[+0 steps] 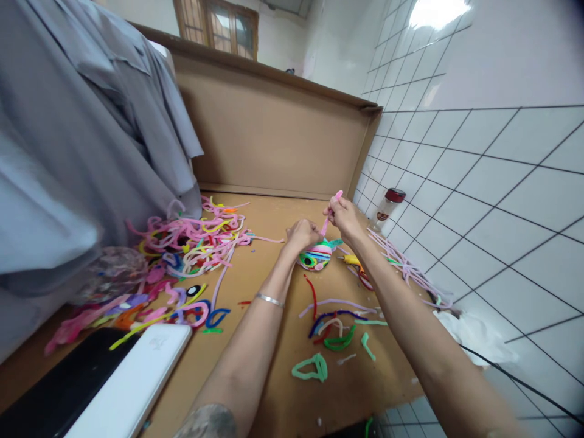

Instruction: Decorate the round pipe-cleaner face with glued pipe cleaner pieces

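A fish-shaped pipe-cleaner figure (316,255), striped in several colours with a round green-and-black eye, rests on the cardboard surface. My left hand (302,233) is closed at its top, fingers pinched against it where a pink pipe cleaner (324,229) rises. Higher and to the right, my right hand (344,216) is closed around that same pink pipe cleaner, whose tip sticks out above the fist. Exactly what the left fingertips pinch is partly hidden. Close to the right forearm lies a yellow-tipped tool (352,260), its rest partly covered.
Tangled pink pipe cleaners (201,237) cover the left side. Loose coloured pieces, including a green loop (312,367), lie in front. A white box-like device (137,377) sits near left. A red-lidded jar (387,210) stands by the tiled wall; a cardboard wall (274,128) rises behind.
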### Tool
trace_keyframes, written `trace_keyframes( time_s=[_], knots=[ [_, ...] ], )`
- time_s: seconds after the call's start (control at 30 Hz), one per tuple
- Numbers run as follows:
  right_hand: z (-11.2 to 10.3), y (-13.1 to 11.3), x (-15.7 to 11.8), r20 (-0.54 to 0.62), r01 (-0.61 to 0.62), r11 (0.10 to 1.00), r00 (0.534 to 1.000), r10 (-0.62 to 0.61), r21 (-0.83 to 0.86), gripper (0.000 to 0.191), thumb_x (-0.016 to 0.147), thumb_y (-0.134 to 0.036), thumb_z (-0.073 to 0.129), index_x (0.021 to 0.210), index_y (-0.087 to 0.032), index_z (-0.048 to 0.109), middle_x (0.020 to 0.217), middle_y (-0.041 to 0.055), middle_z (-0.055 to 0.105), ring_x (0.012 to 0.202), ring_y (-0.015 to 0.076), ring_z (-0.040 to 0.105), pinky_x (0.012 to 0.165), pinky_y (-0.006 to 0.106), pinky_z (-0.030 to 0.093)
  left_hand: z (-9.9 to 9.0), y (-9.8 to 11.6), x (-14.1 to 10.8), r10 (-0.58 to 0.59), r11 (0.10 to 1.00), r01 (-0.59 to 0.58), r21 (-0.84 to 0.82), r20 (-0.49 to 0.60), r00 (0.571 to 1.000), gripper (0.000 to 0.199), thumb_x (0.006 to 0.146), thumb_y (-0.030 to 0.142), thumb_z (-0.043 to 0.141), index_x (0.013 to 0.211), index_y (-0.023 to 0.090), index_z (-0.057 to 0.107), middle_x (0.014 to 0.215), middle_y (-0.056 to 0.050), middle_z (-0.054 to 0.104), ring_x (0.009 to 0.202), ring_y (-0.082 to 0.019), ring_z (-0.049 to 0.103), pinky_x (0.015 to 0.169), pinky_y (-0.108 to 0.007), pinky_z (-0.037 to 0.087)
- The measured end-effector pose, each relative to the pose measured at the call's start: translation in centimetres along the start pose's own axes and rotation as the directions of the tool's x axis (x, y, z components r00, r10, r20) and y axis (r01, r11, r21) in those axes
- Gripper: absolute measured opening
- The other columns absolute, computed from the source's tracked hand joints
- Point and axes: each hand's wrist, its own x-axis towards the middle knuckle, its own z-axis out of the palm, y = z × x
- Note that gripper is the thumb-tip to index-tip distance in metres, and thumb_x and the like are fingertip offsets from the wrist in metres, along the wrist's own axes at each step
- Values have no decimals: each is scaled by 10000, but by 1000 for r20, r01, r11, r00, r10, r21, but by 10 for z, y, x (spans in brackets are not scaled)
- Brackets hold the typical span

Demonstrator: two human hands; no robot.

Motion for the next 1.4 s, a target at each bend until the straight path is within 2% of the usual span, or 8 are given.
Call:
trace_keyframes(
  time_s=[0.13,0.3,0.47,0.87,1.1,1.27,1.4],
  knots=[
    [-1,2,1,-22,24,996,999,-26,-87,390,893,-454,500,587,-226,419,529,-31,477,509,113,413,518,235,324,0,1,-1,-10,1000,10,-4,9,1000,54,625,252,684,658,209,690,601,27,573,719,-152,569,682,-260,387],
    [-1,-7,-5,-52,48,968,997,-63,-245,304,858,-302,515,574,-221,439,551,-36,476,539,126,425,539,253,300,0,2,-3,2,1000,-2,-16,7,1000,58,632,267,688,658,215,688,608,26,586,726,-156,577,698,-261,397],
    [-1,-14,-8,-54,71,946,994,-92,-317,403,894,-265,406,494,-227,378,492,-25,444,510,132,418,542,272,298,0,3,-3,2,1000,-2,-6,7,1000,71,638,285,696,658,216,690,633,19,611,741,-161,594,718,-269,400],
    [-4,-2,-2,-17,173,940,982,-186,-293,512,942,-525,332,528,-228,379,507,-4,500,507,129,453,540,257,345,-1,3,-3,-4,1000,4,-1,11,1000,75,636,278,695,672,213,698,630,22,606,744,-162,592,707,-273,394],
    [-7,-3,1,36,195,955,981,-192,-222,574,901,-674,288,608,-214,467,584,20,555,570,139,547,578,248,409,0,2,-2,5,1000,-5,-10,9,1000,63,632,262,692,663,207,694,601,25,582,730,-156,578,687,-259,384],
    [-10,-7,1,51,239,921,971,-235,-309,574,912,-672,270,594,-225,440,564,18,549,553,143,522,574,259,385,1,2,-2,6,1000,-6,-16,6,1000,60,625,254,696,653,201,693,591,26,576,721,-156,579,687,-261,385],
    [-11,-9,1,27,223,867,971,-236,-445,560,952,-583,286,548,-224,432,559,32,559,568,160,526,610,281,380,2,2,-1,14,1000,-14,-19,7,1000,64,621,254,687,653,199,693,591,29,573,719,-156,580,686,-264,384]
  ],
)
